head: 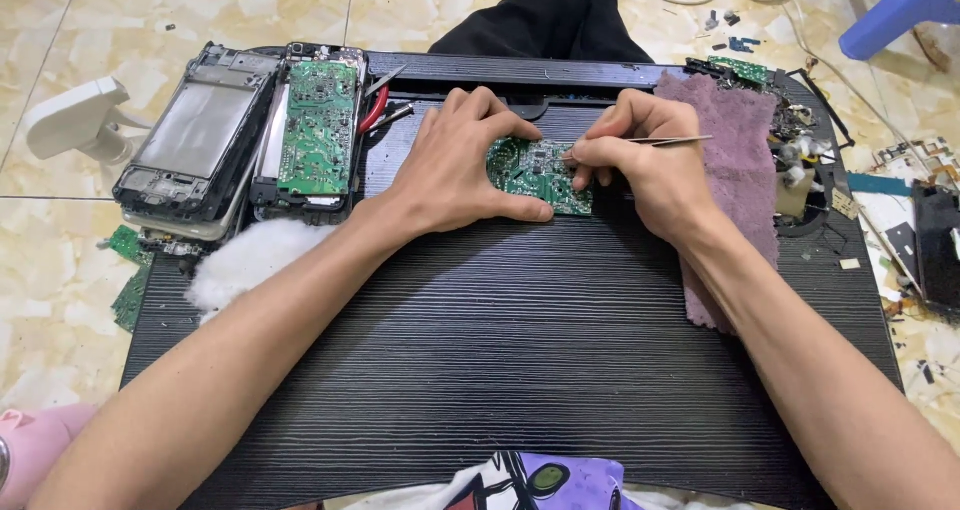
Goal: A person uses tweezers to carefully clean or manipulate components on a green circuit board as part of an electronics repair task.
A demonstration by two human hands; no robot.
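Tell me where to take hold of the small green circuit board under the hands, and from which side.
Probably grip the circuit board by its bare edges, not its component-covered face. It lies flat on the black ridged table, and the left hand already brackets its left side, fingers above, thumb below. The right hand with thin tweezers takes up the right side, so come from the left.

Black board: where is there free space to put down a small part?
The black board is bare between the forearms, below the circuit board. The left edge, with the opened devices, and the right edge beyond the purple cloth are crowded.
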